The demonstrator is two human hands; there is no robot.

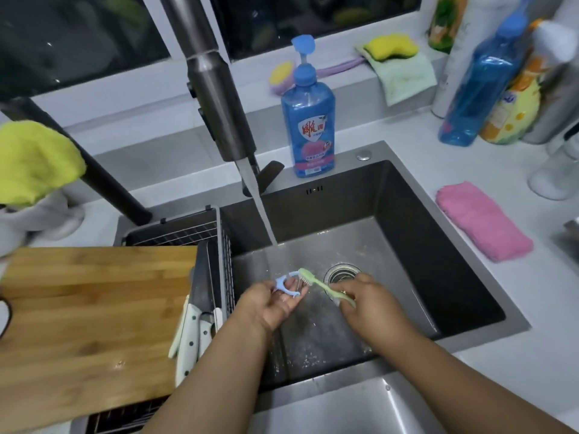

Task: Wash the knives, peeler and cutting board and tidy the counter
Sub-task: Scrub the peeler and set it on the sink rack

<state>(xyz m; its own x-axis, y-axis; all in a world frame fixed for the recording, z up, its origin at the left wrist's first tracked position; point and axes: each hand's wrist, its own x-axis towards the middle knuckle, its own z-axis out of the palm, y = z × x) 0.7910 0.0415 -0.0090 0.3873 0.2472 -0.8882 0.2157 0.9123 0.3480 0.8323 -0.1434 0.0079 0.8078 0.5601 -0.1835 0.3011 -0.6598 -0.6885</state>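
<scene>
Over the steel sink [463, 270], my left hand [269, 303] holds a small blue peeler [286, 285] in its curled fingers. My right hand [369, 303] grips a green brush [319, 286], whose bristled head touches the peeler's blade. Water runs from the faucet [216, 98] into the basin behind the hands. A wooden cutting board [91, 317] lies across the wire rack [219, 245] on the left. Knives with white handles [191, 333] lie in the rack beside the board's right edge.
A blue soap bottle [308, 120] stands behind the sink. A folded pink cloth [482, 220] lies on the right counter. Bottles [488, 79] crowd the back right corner, sponges [391, 47] sit on the sill, and a yellow cloth [34, 161] hangs at left.
</scene>
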